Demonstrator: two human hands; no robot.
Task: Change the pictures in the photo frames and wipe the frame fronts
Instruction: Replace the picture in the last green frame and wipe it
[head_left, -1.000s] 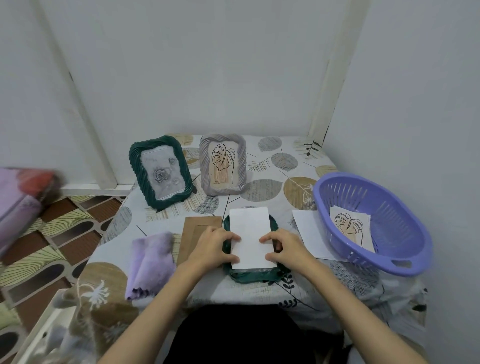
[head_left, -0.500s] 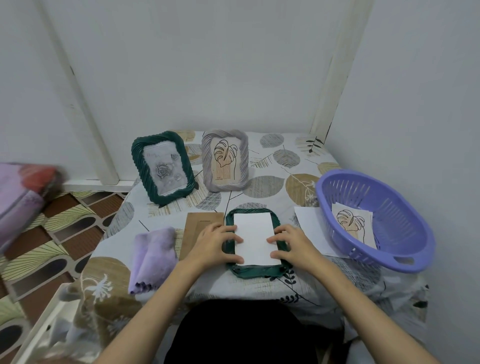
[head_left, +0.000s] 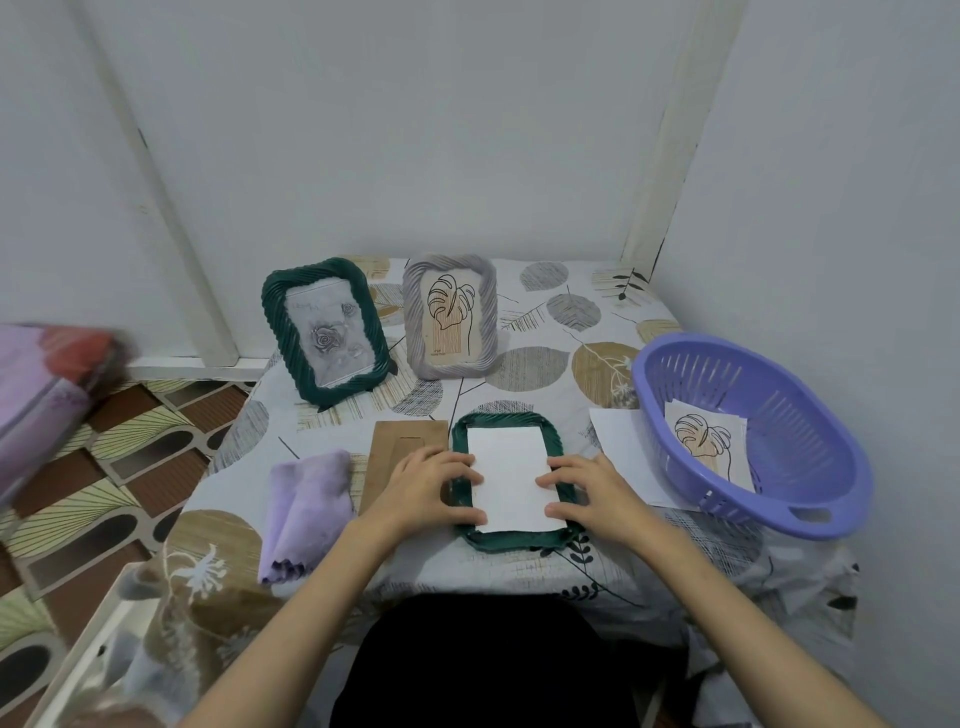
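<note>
A dark green frame (head_left: 511, 540) lies face down near the table's front edge, with a white picture back (head_left: 511, 478) lying flat inside it. My left hand (head_left: 428, 488) presses the paper's left edge and my right hand (head_left: 587, 491) its right edge, fingers spread flat. A brown backing board (head_left: 402, 447) lies left of the frame, partly under my left hand. A folded lilac cloth (head_left: 306, 506) lies further left. At the back stand a green frame (head_left: 324, 330) with a rose picture and a grey frame (head_left: 451, 314) with a leaf picture.
A purple basket (head_left: 810, 499) at the right edge holds a leaf picture (head_left: 709, 441); a white sheet (head_left: 621, 447) lies beside and under it. Walls close in behind and to the right. A patterned cloth (head_left: 540, 364) covers the table. Tiled floor (head_left: 104, 467) lies to the left.
The white paper has gone from tilted above the frame to lying flat inside it. Both hands have shifted to press its side edges.
</note>
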